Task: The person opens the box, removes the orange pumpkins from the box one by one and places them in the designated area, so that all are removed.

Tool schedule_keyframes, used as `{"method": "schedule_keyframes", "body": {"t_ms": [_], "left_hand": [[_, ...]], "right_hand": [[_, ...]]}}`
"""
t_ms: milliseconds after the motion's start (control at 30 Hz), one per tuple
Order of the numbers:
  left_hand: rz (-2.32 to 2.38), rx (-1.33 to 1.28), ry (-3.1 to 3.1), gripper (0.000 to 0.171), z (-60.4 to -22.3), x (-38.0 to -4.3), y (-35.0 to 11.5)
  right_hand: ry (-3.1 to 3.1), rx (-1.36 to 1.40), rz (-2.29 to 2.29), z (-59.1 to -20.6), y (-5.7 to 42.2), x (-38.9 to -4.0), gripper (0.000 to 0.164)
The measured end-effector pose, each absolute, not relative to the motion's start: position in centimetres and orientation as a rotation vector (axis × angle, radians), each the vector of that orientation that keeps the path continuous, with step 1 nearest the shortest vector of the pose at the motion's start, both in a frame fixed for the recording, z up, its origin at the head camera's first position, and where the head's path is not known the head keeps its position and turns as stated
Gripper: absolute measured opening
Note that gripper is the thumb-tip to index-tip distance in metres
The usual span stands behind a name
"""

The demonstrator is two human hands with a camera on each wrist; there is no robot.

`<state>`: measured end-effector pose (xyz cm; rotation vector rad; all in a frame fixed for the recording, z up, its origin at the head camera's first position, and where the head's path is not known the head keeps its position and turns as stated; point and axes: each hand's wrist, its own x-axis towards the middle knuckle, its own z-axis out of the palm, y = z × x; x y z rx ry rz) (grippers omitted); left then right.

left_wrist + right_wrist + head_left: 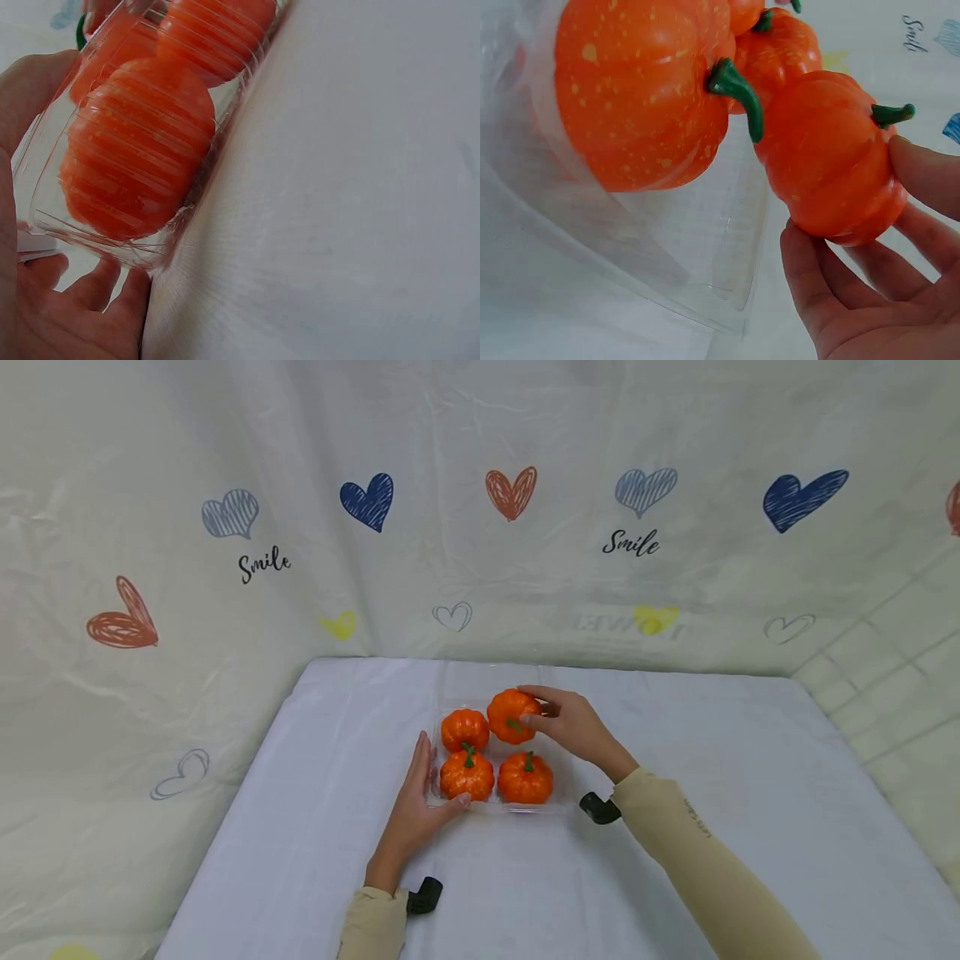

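A clear plastic box (517, 808) on the table holds small orange toy pumpkins with green stems. Two sit at the front, the left one (457, 781) and the right one (527, 783); another (463, 728) is at the back left. My right hand (573, 722) grips a fourth pumpkin (832, 157) by its right side, thumb near the stem and fingers beneath, at the back right of the box. With my left hand (420, 814) I hold the box's front left corner, thumb over the front rim, fingers along the left wall.
The box's clear lid (491, 677) lies folded back behind it. A white cloth covers the table (300, 827). Behind stands a pale curtain (450, 552) printed with hearts. Black wrist cameras show at my left wrist (425, 896) and right wrist (600, 808).
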<state>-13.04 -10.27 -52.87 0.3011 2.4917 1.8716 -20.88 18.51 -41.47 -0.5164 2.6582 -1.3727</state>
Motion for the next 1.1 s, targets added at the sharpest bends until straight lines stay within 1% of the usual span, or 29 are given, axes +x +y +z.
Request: {"method": "schedule_keyframes", "body": {"t_ms": [233, 533, 1100], "left_hand": [[1.849, 0.297, 2.512, 0.118, -52.7, -13.0, -10.2], [1.819, 0.267, 2.532, 0.12, -52.7, -12.9, -10.1], [1.819, 0.278, 2.533, 0.119, -52.8, -12.8, -10.1]], "right_hand": [[2.553, -0.295, -1.523, -41.5, 20.0, -20.5, 0.057], [2.484, -0.193, -1.635, -41.9, 22.6, -20.0, 0.065], [2.477, -0.021, -1.74, -42.1, 28.2, -18.9, 0.069]]}}
